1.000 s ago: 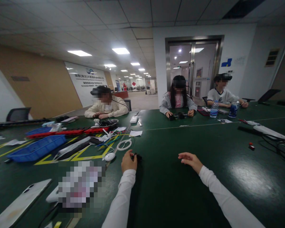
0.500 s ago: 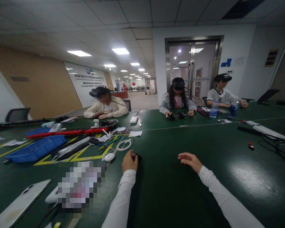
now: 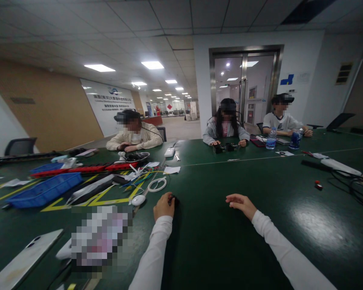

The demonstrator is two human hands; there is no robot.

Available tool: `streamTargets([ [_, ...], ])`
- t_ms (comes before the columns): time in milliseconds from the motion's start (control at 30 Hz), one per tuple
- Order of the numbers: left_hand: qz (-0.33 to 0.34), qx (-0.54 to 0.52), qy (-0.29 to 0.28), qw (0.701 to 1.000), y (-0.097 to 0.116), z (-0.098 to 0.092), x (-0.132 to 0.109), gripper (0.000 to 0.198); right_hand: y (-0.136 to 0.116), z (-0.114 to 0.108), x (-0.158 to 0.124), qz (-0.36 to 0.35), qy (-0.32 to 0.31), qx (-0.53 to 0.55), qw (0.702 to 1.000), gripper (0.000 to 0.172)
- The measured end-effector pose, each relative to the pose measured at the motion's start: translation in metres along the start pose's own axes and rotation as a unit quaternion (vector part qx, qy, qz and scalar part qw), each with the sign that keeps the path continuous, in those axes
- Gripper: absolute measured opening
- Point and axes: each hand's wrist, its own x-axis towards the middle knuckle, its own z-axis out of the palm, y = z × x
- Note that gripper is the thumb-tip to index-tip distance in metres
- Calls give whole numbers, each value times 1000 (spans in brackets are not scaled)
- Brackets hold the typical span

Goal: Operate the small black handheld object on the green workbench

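Table (image 3: 205, 245): dark green, glossy, under white coil (image 3: 153, 189)
Yellow tape (image 3: 113, 201): left of coil
Blue basket (image 3: 45, 197): farther left of coil
White phone (image 3: 24, 257): nearer than coil, leftward
Bottles (image 3: 271, 141): beyond coil, rightward

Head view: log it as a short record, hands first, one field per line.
Left hand: fingers around a small dark object, mostly hidden
Right hand: fingers curved, nothing visible in it
Surface: green table
Beyond left hand: white coil
Left side: blue tray, white phone
Across the table: person in cream knit, person in grey top, person in white top
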Motion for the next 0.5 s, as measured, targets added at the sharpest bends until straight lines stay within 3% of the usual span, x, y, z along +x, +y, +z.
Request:
streamTargets([
  [300, 11, 31, -4, 999, 3, -6, -2, 20, -4, 0, -2, 2, 0, -5, 1000, 38],
  [500, 55, -39, -6, 998, 11, 6, -6, 21, 1, 2, 2, -15, -5, -15, 1000, 40],
])
